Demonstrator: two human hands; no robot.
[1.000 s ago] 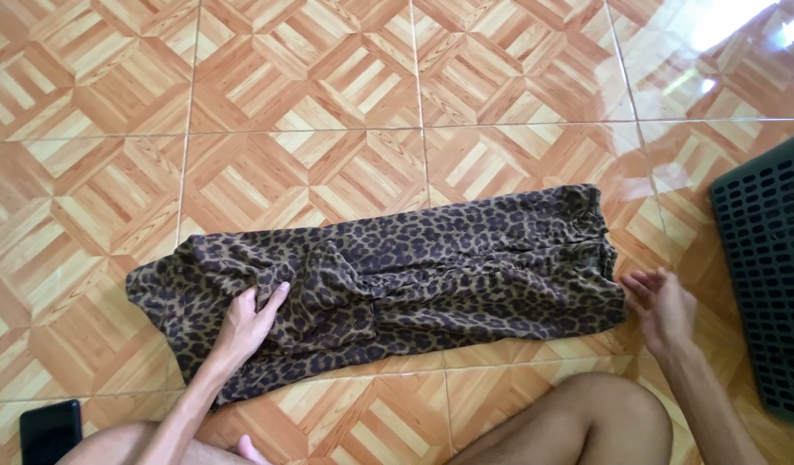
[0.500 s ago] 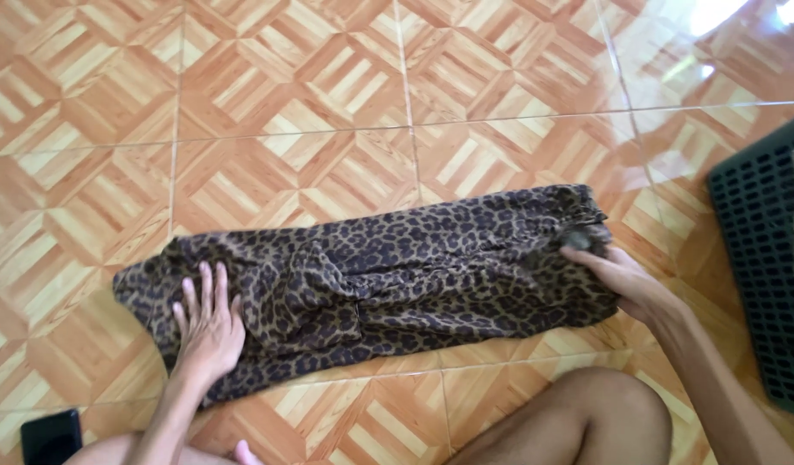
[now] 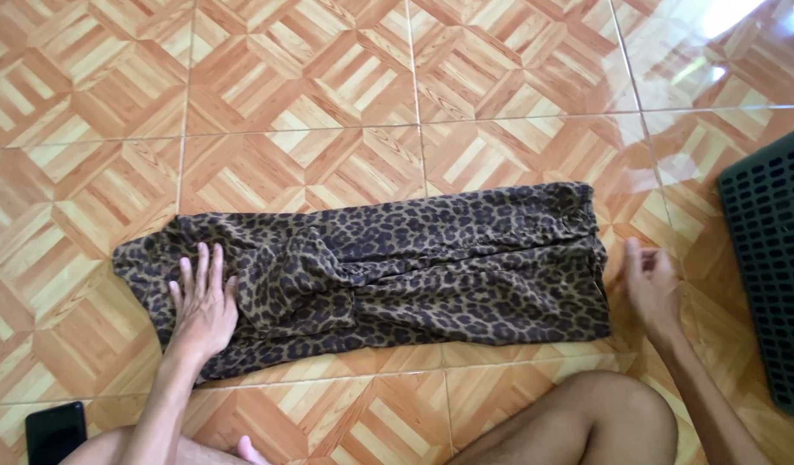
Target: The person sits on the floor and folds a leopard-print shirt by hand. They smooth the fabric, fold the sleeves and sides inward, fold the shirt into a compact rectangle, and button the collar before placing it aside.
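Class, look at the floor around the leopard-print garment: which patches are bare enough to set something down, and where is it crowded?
Bare tiled floor spreads beyond the leopard-print garment's far edge. A narrower strip lies between its right end and the dark basket, where the right hand hovers. Crowded: the near side, with the knee, black phone and left hand flat on the cloth.

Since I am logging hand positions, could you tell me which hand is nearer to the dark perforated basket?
The right hand is nearer, just left of the basket, off the leopard-print garment. The left hand lies flat on the garment's far end.
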